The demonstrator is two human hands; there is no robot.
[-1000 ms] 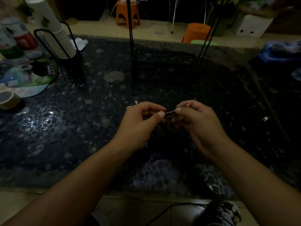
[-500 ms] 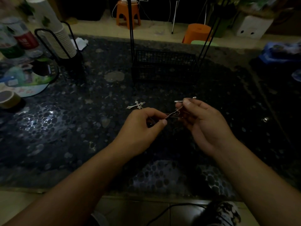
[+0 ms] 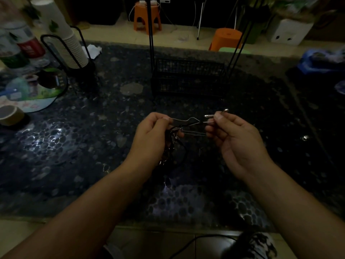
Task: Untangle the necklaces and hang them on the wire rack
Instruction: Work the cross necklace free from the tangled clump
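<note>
A tangle of thin silvery necklaces [image 3: 188, 126] stretches between my two hands above the dark pebbled table. My left hand [image 3: 151, 139] pinches one end, and a dark cord with chain links [image 3: 169, 148] hangs below its fingers. My right hand [image 3: 235, 139] pinches the other end, with small metal ends [image 3: 216, 114] sticking out past the thumb. The black wire rack [image 3: 188, 77] stands beyond the hands, its thin posts rising out of view.
A stack of paper cups [image 3: 59, 32] in a black holder stands at the back left, beside bottles [image 3: 20, 45], a round fan [image 3: 31, 90] and a tape roll [image 3: 10, 114]. Blue cloth [image 3: 321, 60] lies far right. Orange stools [image 3: 147, 17] stand on the floor behind.
My hands have drawn apart, stretching the chains out between them. The cross pendant seen on the table half a second ago is out of sight.
</note>
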